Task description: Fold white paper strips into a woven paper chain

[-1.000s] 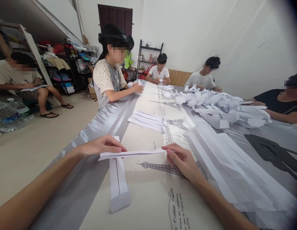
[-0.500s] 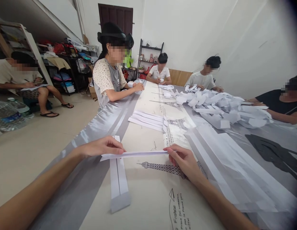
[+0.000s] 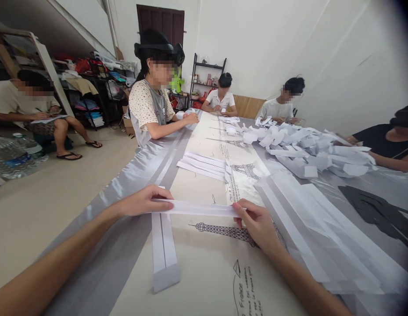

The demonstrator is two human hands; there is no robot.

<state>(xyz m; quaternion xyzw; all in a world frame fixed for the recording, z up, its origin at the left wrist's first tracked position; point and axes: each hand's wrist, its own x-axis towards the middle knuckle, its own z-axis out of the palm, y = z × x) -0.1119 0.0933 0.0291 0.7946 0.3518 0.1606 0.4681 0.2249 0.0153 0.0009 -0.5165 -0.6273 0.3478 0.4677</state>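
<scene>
Between my hands a folded white paper strip (image 3: 202, 208) is stretched sideways above the table. My left hand (image 3: 148, 201) pinches its left end, thumb in front and fingers behind. The right end is pinched by my right hand (image 3: 253, 216), with thumb and fingertips on it. Under the held strip lies another folded paper strip (image 3: 165, 250), pointing toward me, with a dark slit along its middle and a folded flap at its near end. Farther up the table are several folded strips (image 3: 204, 166) laid side by side.
A stack of long flat paper sheets (image 3: 322, 232) lies on the right, beside a dark flat object (image 3: 378, 215). Behind them spreads a heap of paper pieces (image 3: 302, 142). Several people sit around the table; another person (image 3: 36, 105) sits at far left. The tablecloth (image 3: 197, 281) has Eiffel Tower prints.
The held strip has turned so its broad face shows instead of its thin edge. My left thumb has shifted along it slightly, and my right hand has moved a little right.
</scene>
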